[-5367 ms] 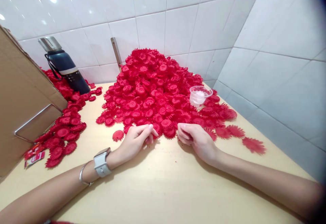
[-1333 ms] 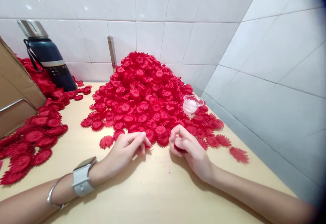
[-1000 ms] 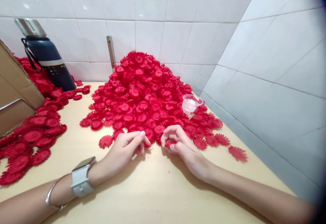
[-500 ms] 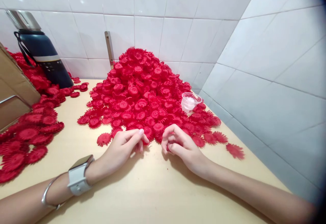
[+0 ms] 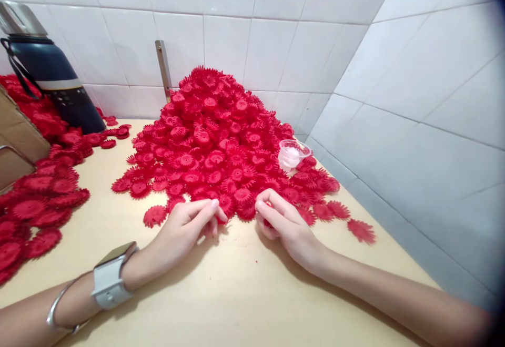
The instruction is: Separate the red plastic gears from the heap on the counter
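Observation:
A big heap of red fringed flower pieces [image 5: 213, 142] rises against the tiled wall. At its front edge is my left hand [image 5: 195, 226], thumb and forefinger pressed together. A bit of red shows by its fingertips, but I cannot make out whether it is held. My right hand [image 5: 290, 228] is closed, its thumb against the forefinger, with red showing inside the curled fingers; most of that piece is hidden. Both hands rest low over the pale table [image 5: 236, 294], apart from each other. A clear plastic cup [image 5: 294, 153] with something whitish in it sits on the heap's right side.
More red pieces [image 5: 43, 200] lie at the left, around a dark blue thermos [image 5: 55, 79] and a cardboard box [image 5: 23, 121]. A metal strip [image 5: 163, 71] stands against the back wall. Tiled wall [image 5: 414, 152] borders the table on the right.
The fingers of my right hand have closed, bringing the thumb up to the forefinger. My left hand has hardly changed. The whole view has shifted slightly.

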`<action>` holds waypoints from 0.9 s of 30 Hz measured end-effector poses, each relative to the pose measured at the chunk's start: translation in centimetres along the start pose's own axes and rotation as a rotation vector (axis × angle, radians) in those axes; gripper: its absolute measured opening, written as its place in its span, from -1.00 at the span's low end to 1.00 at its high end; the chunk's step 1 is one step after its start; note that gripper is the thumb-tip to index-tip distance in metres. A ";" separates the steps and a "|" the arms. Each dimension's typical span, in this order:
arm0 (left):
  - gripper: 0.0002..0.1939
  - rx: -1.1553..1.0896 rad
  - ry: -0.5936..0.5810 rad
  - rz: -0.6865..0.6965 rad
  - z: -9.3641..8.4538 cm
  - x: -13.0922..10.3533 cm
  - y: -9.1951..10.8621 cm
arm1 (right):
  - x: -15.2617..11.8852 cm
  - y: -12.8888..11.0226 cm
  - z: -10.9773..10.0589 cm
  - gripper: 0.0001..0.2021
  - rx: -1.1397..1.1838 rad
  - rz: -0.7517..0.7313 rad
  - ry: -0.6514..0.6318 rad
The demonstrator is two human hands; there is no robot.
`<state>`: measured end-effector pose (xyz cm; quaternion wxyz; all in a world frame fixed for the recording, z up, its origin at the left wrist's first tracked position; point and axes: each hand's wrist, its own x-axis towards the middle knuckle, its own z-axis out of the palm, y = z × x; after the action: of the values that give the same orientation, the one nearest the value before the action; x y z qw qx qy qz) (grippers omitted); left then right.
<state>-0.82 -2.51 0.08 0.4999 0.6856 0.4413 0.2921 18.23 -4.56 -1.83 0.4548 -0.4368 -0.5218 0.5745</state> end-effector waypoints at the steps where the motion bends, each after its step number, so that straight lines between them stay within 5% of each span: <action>1: -0.64 0.001 0.001 -0.002 0.0 0.0 0.0 | 0.0 -0.1 0.0 -0.84 0.042 -0.003 -0.040; 5: -0.64 -0.003 -0.013 -0.002 0.0 0.1 0.0 | 0.1 -0.9 -0.6 -0.89 0.167 -0.035 -0.153; 13: -0.63 0.029 -0.041 0.004 0.0 0.2 -0.1 | -0.2 -1.7 -1.3 -0.78 0.030 0.019 -0.131; 21: -0.64 0.016 -0.030 -0.008 0.0 0.0 -0.1 | 0.0 -1.5 -0.9 -0.70 0.343 0.158 -0.237; 27: -0.63 0.021 -0.034 0.002 0.0 0.2 -0.3 | -0.1 -1.2 -0.4 -0.76 0.367 0.152 -0.172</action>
<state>-0.85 -2.25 -0.19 0.4998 0.6962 0.4350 0.2761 18.74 -4.57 -0.66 0.4361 -0.3342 -0.4108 0.7276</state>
